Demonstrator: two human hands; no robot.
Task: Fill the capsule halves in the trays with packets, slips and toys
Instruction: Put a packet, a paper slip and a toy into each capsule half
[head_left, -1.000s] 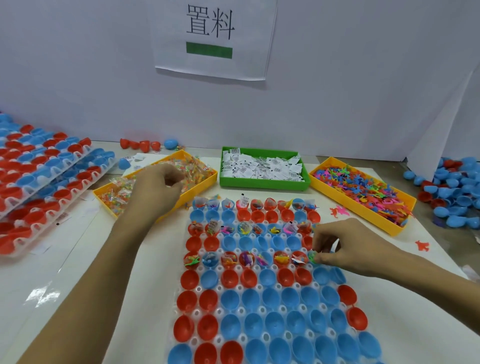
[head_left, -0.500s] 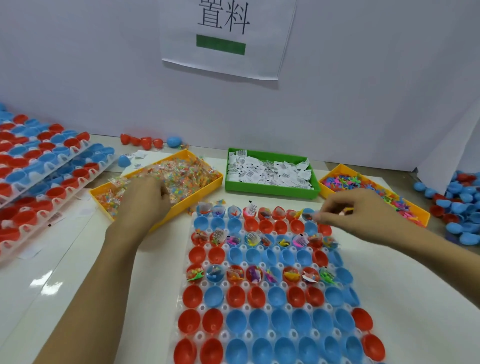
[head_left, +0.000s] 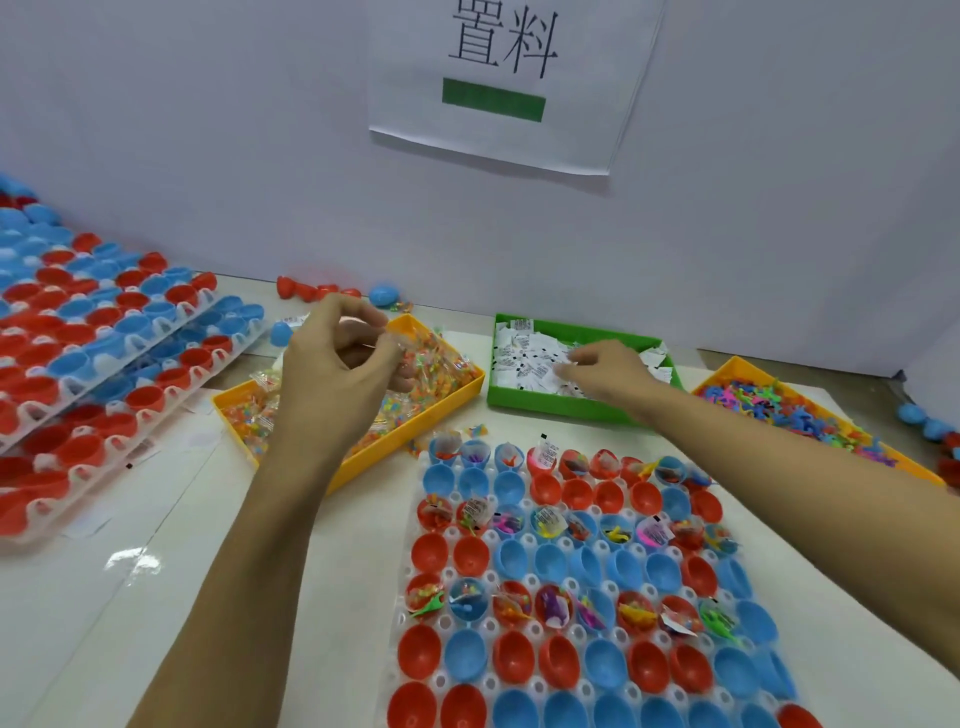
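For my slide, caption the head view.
Left hand pinches packets above the yellow bin; right hand reaches into the green slip bin, behind the part-filled capsule tray.

Glossy plastic capsule halves (head_left: 558, 660)

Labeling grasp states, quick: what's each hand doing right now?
Left hand: fingers pinching a clear packet over the yellow bin.
Right hand: reaching into the slips; grip cannot be told.

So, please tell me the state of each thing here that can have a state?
Left hand: pinches a clear packet over the packet bin.
Right hand: fingers down among the slips in the green bin.
Toy bin: full.
Capsule tray: three rows filled, others empty.
Side trays: stacked, halves empty.
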